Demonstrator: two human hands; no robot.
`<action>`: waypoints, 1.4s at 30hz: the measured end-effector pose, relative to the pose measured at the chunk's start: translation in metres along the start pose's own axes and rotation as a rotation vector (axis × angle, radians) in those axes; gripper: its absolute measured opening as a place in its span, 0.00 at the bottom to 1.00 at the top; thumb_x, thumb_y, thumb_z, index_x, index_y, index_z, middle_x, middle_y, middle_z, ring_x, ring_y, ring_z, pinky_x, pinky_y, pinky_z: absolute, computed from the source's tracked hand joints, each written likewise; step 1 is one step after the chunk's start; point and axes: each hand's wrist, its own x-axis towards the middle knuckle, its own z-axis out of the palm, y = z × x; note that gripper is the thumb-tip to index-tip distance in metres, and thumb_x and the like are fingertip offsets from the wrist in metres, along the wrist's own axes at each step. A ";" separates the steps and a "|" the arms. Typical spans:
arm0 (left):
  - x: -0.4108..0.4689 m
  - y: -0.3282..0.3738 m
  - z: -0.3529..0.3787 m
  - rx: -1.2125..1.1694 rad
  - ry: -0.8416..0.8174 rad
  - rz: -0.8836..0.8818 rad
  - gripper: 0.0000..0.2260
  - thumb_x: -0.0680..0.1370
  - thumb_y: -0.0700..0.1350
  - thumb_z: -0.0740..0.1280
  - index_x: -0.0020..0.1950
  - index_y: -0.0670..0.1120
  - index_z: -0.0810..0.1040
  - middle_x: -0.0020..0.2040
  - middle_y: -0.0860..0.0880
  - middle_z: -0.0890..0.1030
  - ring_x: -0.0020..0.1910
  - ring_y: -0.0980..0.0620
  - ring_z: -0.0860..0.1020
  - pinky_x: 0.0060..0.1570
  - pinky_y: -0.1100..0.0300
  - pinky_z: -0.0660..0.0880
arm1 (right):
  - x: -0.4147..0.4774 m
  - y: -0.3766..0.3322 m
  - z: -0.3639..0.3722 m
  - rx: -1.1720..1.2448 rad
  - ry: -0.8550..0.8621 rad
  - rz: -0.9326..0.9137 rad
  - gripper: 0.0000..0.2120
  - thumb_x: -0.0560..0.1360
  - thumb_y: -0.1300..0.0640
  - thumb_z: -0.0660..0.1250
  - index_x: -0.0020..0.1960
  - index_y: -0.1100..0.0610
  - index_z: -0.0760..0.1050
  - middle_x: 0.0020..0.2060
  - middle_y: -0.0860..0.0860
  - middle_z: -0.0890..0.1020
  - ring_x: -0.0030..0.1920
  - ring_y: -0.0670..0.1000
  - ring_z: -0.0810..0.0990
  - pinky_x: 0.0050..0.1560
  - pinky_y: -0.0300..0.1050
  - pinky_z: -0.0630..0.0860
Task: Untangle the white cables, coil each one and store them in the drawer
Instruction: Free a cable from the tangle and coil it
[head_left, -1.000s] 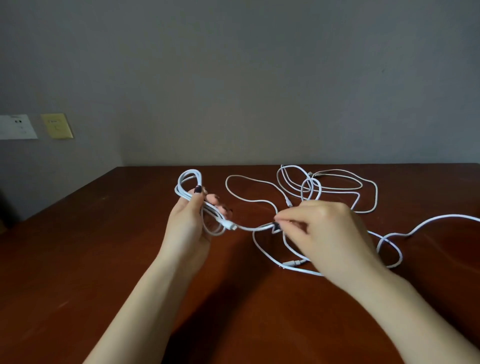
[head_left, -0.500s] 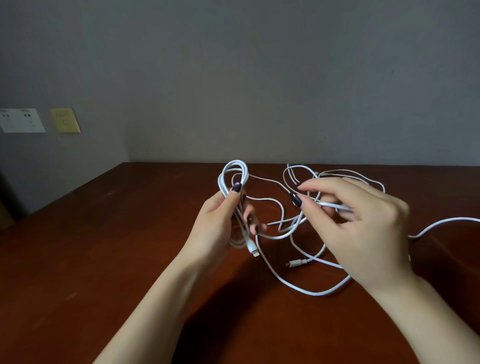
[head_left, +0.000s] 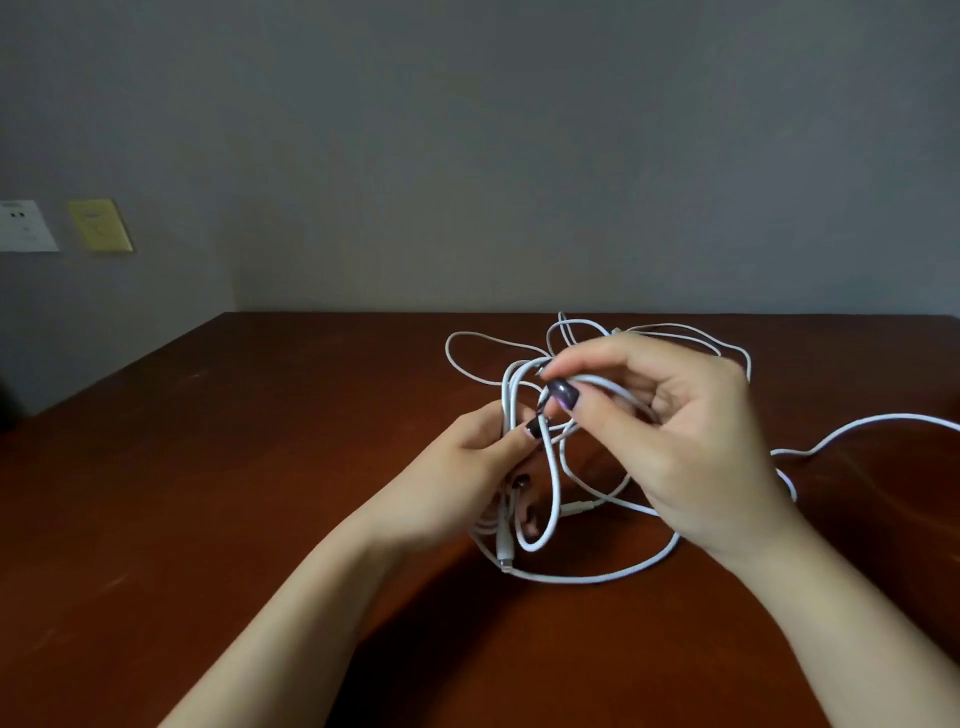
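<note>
Between your 2 hands, raised off the surface (head_left: 234, 493), the coil (head_left: 546, 509) of 1 white cable hangs in long loops, its plug (head_left: 503, 555) dangling at the bottom. Your left hand (head_left: 467, 467) is clamped on the coil, thumb pressing the turns against the fingers. Your right hand (head_left: 691, 441) pinches the free strand (head_left: 597, 382) between thumb and forefinger, right at the top of the loops. 1 second ago that right hand was low and off to the right, drawing the strand taut from the coil. It has since swung up and across, so a fresh turn looks to be going over the top. By that, you are well into winding this cable but not finished. The rest of the white cables (head_left: 597, 578) lie in loose, crossing loops on the surface behind and beside your hands, with 1 run trailing off right. No drawer is in view. On the left wall sit a white socket plate (head_left: 26, 226) and a yellow plate (head_left: 98, 226)
</note>
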 end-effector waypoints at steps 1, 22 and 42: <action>0.000 -0.001 0.002 -0.088 -0.009 -0.022 0.12 0.81 0.42 0.57 0.56 0.35 0.73 0.37 0.47 0.76 0.31 0.57 0.74 0.30 0.68 0.72 | 0.000 0.002 -0.001 -0.019 0.018 0.035 0.08 0.72 0.63 0.68 0.45 0.51 0.81 0.36 0.48 0.84 0.34 0.53 0.82 0.35 0.45 0.79; -0.005 -0.002 0.011 -0.161 0.083 -0.114 0.06 0.76 0.41 0.62 0.43 0.42 0.78 0.35 0.47 0.80 0.39 0.49 0.77 0.48 0.52 0.75 | -0.002 -0.009 0.007 0.501 -0.308 0.321 0.07 0.70 0.65 0.66 0.39 0.57 0.82 0.33 0.53 0.84 0.25 0.40 0.72 0.29 0.30 0.68; -0.005 0.004 0.007 -0.497 -0.423 -0.127 0.12 0.65 0.33 0.55 0.45 0.42 0.70 0.34 0.50 0.72 0.30 0.55 0.71 0.35 0.60 0.69 | 0.004 0.007 0.005 0.112 0.034 0.459 0.08 0.77 0.64 0.64 0.44 0.55 0.80 0.38 0.51 0.85 0.23 0.47 0.69 0.35 0.46 0.75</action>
